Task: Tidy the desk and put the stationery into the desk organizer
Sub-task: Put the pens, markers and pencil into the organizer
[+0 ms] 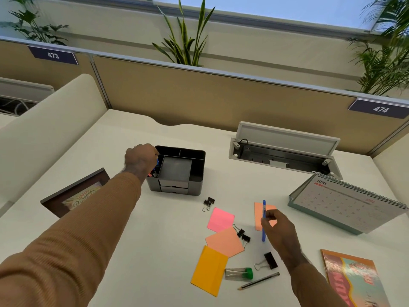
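blue pen: lower right of centre, upright in the right hand, fingertips pinching mid-barrel; light, stiff, smooth, so it may slip or swivel, and a hold nearer the middle looks steadiest.
left hand: fingers curled over the left slot of the desk organizer, centre frame, on a blue item; the grip itself is hidden.
loose on the tabletop: sticky notes, flimsy; binder clips, small and hard.

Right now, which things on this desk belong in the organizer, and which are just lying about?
For the job: organizer, blue pen in the right hand, pencil, binder clips, sticky notes, left hand at the organizer.

Just lying about: calendar, photo frame, magazine.
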### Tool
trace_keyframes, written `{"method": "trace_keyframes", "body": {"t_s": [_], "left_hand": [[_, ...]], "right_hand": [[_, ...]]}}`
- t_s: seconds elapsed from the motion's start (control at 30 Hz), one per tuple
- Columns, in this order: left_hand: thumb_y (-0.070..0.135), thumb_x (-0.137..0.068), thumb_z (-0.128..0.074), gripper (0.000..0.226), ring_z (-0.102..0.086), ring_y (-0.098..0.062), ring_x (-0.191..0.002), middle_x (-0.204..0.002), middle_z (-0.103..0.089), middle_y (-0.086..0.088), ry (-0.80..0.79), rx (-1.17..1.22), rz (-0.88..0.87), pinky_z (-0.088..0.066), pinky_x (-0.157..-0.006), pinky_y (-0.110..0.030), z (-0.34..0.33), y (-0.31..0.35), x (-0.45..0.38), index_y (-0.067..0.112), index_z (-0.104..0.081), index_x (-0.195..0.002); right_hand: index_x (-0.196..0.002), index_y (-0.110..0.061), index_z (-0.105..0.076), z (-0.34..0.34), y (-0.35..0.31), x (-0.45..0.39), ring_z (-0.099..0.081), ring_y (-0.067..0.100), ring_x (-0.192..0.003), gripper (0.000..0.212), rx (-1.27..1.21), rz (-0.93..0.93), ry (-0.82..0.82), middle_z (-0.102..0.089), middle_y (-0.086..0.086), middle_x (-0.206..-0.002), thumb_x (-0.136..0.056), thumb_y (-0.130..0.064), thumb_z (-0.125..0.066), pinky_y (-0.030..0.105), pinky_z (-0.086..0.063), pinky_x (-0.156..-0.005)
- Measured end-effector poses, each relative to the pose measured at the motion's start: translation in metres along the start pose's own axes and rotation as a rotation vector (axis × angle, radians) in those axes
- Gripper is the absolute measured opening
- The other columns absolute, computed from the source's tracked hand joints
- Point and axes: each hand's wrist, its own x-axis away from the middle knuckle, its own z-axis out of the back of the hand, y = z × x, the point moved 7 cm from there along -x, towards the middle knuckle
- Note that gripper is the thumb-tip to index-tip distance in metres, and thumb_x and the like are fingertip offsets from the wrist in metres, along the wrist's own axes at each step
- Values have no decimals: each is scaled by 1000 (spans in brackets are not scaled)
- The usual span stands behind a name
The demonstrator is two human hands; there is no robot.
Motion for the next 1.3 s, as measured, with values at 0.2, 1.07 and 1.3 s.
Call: {"method": "trace_keyframes", "body": {"t_s": [0.2, 1.07, 1.3], "left_hand": [[21, -87, -55, 26, -62, -24, -100, -104, -71, 1, -29, -41, -6, -38, -90, -35, -6, 2, -3, 29, -71, -107], [12, -92, -62, 21, -72, -19, -92, -97, -75, -10, -547, 1438, -30, -57, -75, -24, -27, 119, 181, 12, -67, -112], [4, -88, -64, 19, -73, -25, -88, -92, -75, -15, -533, 1393, -58, -60, -76, -28, -7, 116, 167, 9, -69, -105]], "right_hand": [[-103, -14, -63, 14, 6, 4, -60, 20, -85, 12, -157, -47, 56, -66, 1, -100, -90, -14, -61, 28, -45, -70], [-99, -9, -56, -21, -92, 52, -73, 30, -89, 23, -1356, -252, -225, -73, 17, -101, -77, -7, -62, 26, -60, -63], [-112, -6, -56, -21, -95, 51, -70, 33, -96, 53, -1219, -183, -296, -72, 17, -106, -64, -15, -76, 31, -60, -72]]}}
